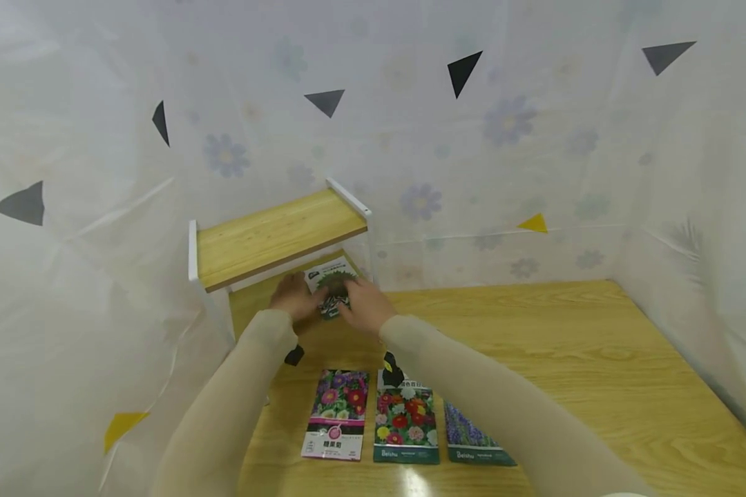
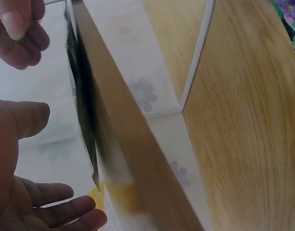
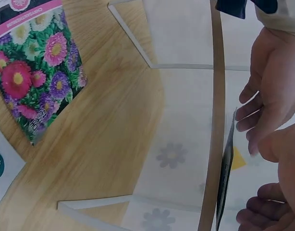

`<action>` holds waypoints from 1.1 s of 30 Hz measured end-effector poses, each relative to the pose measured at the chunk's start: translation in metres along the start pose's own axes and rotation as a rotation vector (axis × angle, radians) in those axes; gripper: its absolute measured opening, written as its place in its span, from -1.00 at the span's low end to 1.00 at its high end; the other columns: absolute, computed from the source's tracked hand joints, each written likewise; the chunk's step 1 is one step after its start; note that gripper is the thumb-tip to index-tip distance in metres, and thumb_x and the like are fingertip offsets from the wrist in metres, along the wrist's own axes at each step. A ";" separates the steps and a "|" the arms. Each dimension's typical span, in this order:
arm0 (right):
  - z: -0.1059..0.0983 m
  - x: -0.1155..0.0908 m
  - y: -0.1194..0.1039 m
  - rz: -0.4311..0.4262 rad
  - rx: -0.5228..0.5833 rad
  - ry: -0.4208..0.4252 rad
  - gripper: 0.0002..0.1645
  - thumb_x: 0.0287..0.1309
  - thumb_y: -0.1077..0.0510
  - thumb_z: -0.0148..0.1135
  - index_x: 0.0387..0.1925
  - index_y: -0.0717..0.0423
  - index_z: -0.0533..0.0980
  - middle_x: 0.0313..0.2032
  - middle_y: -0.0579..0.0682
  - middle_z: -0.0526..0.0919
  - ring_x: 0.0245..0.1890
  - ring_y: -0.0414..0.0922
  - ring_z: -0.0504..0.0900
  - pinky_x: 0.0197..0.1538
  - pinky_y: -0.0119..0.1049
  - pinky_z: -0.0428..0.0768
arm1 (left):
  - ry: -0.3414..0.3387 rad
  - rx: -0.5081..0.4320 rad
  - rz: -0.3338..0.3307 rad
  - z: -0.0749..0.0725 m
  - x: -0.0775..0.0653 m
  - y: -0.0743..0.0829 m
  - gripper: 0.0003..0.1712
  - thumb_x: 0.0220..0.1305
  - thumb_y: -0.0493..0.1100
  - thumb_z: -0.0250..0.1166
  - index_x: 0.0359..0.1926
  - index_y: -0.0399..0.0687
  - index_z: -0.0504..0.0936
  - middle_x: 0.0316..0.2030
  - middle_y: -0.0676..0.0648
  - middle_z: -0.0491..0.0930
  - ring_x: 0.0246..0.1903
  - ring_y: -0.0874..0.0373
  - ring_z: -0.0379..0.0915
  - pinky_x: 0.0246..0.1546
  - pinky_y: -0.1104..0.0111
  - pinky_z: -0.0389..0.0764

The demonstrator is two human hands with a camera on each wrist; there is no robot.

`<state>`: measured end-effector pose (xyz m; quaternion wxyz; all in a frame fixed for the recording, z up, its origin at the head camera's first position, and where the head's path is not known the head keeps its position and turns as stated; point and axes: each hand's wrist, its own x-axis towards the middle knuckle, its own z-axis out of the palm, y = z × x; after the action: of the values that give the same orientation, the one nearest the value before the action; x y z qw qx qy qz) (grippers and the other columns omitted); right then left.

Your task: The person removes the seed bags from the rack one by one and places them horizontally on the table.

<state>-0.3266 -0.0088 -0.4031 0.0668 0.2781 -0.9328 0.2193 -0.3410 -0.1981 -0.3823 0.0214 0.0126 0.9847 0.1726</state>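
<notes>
A seed packet (image 1: 334,284) with a sunflower and striped seeds lies on the lower board (image 1: 249,301) of a small wooden shelf. My left hand (image 1: 295,297) is at its left side and my right hand (image 1: 369,306) at its right, thumbs toward each other over its face. Seen edge-on in the left wrist view, the packet (image 2: 82,96) lies along the board, and the left hand (image 2: 32,168) has its fingers extended. The right wrist view shows the right hand (image 3: 277,192) with loosely bent fingers beside the packet's thin edge (image 3: 225,178).
The shelf's upper board (image 1: 280,238) overhangs behind the hands, between white side panels (image 1: 193,252). Three more packets lie in front on the table (image 1: 534,345): pink asters (image 1: 336,414), mixed red blooms (image 1: 406,424) and purple flowers (image 1: 469,431), partly under the right sleeve. Patterned sheeting surrounds the table.
</notes>
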 end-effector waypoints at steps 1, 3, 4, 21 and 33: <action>0.000 0.002 -0.002 0.010 -0.004 -0.004 -0.36 0.36 -0.02 0.08 0.28 0.33 0.31 0.22 0.22 0.42 0.22 0.08 0.41 0.24 -0.09 0.40 | -0.006 -0.008 -0.011 -0.001 0.002 0.000 -0.08 0.39 0.28 -0.04 0.37 -0.46 0.12 0.28 -0.45 0.20 0.26 -0.31 0.17 0.22 -0.08 0.29; 0.002 0.007 -0.005 0.034 -0.017 -0.015 -0.36 0.37 -0.03 0.06 0.27 0.36 0.31 0.21 0.24 0.42 0.22 0.09 0.41 0.24 -0.09 0.40 | -0.019 -0.031 -0.043 -0.002 0.007 0.001 -0.16 0.39 0.27 -0.04 0.25 -0.45 0.30 0.16 -0.41 0.36 0.10 -0.25 0.36 0.06 -0.01 0.46; 0.002 0.009 -0.006 0.054 -0.015 -0.025 -0.35 0.38 -0.04 0.06 0.27 0.36 0.31 0.21 0.25 0.42 0.22 0.09 0.41 0.24 -0.10 0.40 | -0.025 -0.042 -0.061 -0.002 0.009 0.002 -0.20 0.39 0.28 -0.04 0.16 -0.43 0.39 0.07 -0.38 0.44 -0.01 -0.20 0.43 -0.05 0.04 0.53; 0.008 0.020 -0.005 0.185 -0.055 -0.094 -0.30 0.41 -0.01 0.01 0.31 0.46 0.22 0.29 0.36 0.28 0.30 0.20 0.28 0.32 -0.06 0.30 | -0.137 -0.252 -0.218 -0.007 0.003 0.025 -0.05 0.32 0.27 0.04 0.37 -0.46 0.12 0.29 -0.40 0.23 0.18 -0.22 0.32 0.06 0.03 0.48; 0.020 0.020 -0.001 0.222 -0.075 -0.050 -0.30 0.35 -0.07 0.09 0.34 0.28 0.26 0.36 0.38 0.14 0.32 0.27 0.19 0.28 -0.01 0.34 | -0.061 -0.182 -0.230 0.007 0.007 0.025 -0.01 0.25 0.28 0.19 0.33 -0.49 0.19 0.24 -0.41 0.32 0.16 -0.24 0.36 0.04 0.05 0.51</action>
<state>-0.3433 -0.0283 -0.4155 0.0292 0.1759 -0.9668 0.1831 -0.3472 -0.1723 -0.3803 0.0718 -0.0969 0.9588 0.2572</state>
